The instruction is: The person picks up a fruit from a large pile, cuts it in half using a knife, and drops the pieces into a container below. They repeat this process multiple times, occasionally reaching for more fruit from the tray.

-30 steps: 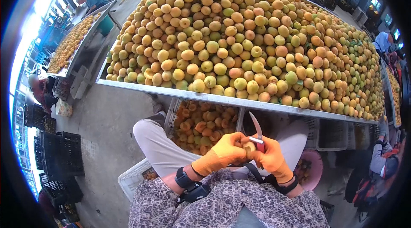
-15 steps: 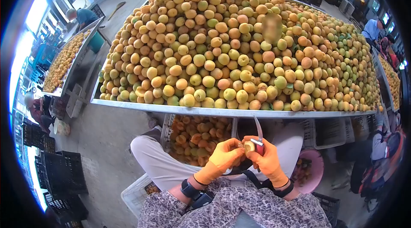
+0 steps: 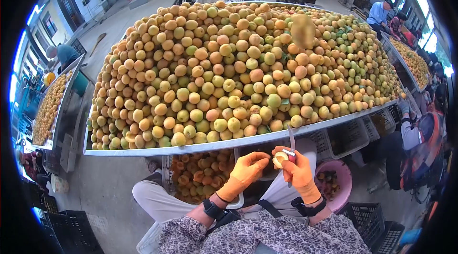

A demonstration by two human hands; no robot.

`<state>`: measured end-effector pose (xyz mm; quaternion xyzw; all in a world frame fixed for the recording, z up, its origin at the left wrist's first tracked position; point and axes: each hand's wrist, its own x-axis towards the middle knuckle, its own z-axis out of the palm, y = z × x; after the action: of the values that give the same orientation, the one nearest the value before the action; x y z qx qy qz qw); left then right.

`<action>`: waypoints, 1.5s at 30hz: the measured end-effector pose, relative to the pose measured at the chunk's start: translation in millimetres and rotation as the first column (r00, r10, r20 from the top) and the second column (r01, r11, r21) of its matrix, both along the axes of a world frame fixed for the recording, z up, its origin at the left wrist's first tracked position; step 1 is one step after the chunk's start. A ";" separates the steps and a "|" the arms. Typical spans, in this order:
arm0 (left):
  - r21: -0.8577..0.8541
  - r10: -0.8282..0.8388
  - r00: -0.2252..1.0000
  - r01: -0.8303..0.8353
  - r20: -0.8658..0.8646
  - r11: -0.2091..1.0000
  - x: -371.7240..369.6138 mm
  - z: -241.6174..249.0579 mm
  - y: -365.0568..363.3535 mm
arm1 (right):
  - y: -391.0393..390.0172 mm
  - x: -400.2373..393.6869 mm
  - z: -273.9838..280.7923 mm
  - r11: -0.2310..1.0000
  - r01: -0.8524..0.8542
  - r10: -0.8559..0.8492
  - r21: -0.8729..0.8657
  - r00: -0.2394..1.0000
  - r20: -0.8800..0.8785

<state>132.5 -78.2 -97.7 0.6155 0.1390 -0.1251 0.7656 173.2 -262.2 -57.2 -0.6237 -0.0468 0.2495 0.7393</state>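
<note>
Below the edge of a metal-rimmed table (image 3: pixel 191 149) heaped with yellow-orange apricots (image 3: pixel 229 84), my two orange-gloved hands are close together. My right hand (image 3: pixel 298 170) is closed around a knife (image 3: pixel 291 146) with a red handle and upright curved blade, and also holds a cut apricot piece (image 3: pixel 280 159) with its pale inside showing. Just left of that piece is my left hand (image 3: pixel 246 172), its thumb and fingertips brought close together; whether anything small is between them is too small to tell. A crate of apricot halves (image 3: pixel 198 175) sits below the table, left of my left hand.
A pink basin (image 3: pixel 341 187) with dark scraps stands at the right, near black crates (image 3: pixel 360 218). Other people sit at the right (image 3: pixel 420 144) and far right back (image 3: pixel 380 14); another bends over a second fruit table (image 3: pixel 52 106) at the left.
My left hand has moved away from the apricot piece, leaving a gap between the hands. The piece and knife stay in my right hand. The view has turned and shifted.
</note>
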 end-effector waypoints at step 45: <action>-0.738 -0.170 0.969 -0.019 -0.180 0.674 -46.5 -50.5 45.3 | 66.9 -28.7 -38.8 0.946 0.012 0.166 -0.323 0.839 0.518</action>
<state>86.1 -32.9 -148.2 0.2420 0.1404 -0.2734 0.9203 144.5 -195.3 -96.0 -0.7752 -0.2375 0.0987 0.5770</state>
